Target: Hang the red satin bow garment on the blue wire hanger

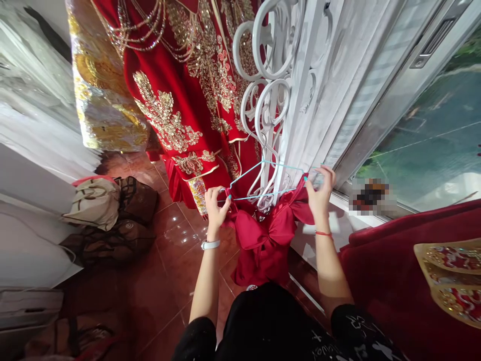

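A red dress (pixel 259 235) with a large bow at its front hangs from a thin light-blue wire hanger (pixel 246 173). My left hand (pixel 217 205) pinches the dress strap at the hanger's left corner. At the opposite corner my right hand (pixel 319 193) is closed on the other strap, thumb in front and fingers partly spread behind. Just beyond the hanger stands a white scrollwork metal rack (pixel 276 95). The hanger's hook overlaps the rack's lower curls, and I cannot tell whether they touch.
Red garments with gold embroidery (pixel 165 115) hang ahead, beside a gold-and-white patterned cloth (pixel 103 100). Bags (pixel 97 205) lie on the red tiled floor (pixel 169 260) at the left. A glass door (pixel 424 130) is at the right, above dark red fabric (pixel 379 260).
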`<state>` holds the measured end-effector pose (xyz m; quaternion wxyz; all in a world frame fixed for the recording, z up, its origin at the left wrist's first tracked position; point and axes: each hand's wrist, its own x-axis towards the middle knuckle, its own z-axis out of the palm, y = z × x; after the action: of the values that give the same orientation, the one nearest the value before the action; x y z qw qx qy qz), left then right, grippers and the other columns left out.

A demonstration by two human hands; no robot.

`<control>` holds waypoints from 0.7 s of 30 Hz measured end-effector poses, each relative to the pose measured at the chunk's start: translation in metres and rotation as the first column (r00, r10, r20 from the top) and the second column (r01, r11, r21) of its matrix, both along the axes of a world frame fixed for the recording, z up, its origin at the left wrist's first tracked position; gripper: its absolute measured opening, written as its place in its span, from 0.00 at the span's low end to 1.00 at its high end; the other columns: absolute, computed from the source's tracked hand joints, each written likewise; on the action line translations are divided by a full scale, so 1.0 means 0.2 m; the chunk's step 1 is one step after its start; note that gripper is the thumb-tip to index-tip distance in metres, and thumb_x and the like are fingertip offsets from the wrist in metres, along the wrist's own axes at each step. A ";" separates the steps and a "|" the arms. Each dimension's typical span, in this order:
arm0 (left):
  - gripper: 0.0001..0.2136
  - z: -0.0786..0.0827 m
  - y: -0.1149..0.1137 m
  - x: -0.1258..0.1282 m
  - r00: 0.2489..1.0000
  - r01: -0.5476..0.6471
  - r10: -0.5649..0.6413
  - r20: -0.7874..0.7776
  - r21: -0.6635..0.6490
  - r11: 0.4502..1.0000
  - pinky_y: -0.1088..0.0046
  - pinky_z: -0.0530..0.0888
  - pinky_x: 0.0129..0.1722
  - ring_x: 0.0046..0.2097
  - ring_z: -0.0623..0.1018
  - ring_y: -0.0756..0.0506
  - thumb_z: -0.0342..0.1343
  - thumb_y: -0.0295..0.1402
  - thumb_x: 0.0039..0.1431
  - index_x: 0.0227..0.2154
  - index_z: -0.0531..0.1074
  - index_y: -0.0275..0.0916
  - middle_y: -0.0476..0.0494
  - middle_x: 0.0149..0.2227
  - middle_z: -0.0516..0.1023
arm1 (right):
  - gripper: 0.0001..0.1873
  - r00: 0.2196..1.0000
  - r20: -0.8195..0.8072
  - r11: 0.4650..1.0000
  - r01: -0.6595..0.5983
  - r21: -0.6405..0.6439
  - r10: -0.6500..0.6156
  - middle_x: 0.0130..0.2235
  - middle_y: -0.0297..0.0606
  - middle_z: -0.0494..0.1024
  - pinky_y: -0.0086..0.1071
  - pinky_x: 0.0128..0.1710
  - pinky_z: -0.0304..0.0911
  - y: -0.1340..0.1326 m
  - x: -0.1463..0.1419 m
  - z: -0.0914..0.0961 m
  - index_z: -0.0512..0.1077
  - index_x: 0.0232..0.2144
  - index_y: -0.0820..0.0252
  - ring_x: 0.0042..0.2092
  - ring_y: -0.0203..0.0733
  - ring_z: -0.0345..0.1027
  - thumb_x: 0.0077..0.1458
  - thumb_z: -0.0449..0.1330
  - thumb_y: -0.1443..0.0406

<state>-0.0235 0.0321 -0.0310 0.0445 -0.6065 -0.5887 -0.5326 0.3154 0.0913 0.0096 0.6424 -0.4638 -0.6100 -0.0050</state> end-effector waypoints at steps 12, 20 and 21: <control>0.36 -0.24 -0.15 0.01 0.836 0.131 -0.146 0.529 0.065 0.989 0.62 0.77 0.55 0.53 0.78 0.44 0.66 0.52 0.56 0.61 0.55 0.50 0.38 0.58 0.67 | 0.28 0.622 0.026 0.555 -0.677 -0.483 0.782 0.59 0.43 0.79 0.44 0.65 0.60 -0.11 -0.88 -0.06 0.67 0.65 0.51 0.60 0.47 0.73 0.64 0.61 0.65; 0.32 -0.37 -0.25 -0.06 0.767 0.200 -0.108 0.632 -0.075 0.977 0.56 0.74 0.62 0.60 0.77 0.37 0.62 0.60 0.55 0.54 0.70 0.43 0.34 0.56 0.77 | 0.09 0.733 -0.014 0.610 -0.576 -0.544 0.680 0.50 0.39 0.85 0.35 0.57 0.63 -0.10 -0.97 -0.08 0.81 0.45 0.54 0.50 0.44 0.79 0.66 0.62 0.66; 0.32 -0.37 -0.25 -0.06 0.754 0.220 -0.118 0.646 -0.080 0.972 0.56 0.74 0.63 0.60 0.78 0.37 0.63 0.59 0.55 0.54 0.70 0.42 0.34 0.56 0.77 | 0.08 0.745 -0.027 0.616 -0.572 -0.541 0.667 0.49 0.40 0.85 0.35 0.57 0.63 -0.11 -0.97 -0.08 0.81 0.44 0.55 0.49 0.44 0.79 0.66 0.62 0.66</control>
<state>-0.0363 -0.0188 -0.1042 -0.2521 -0.4424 -0.5499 -0.6621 0.1216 0.0696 -0.0068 0.3980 -0.3758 -0.7645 0.3405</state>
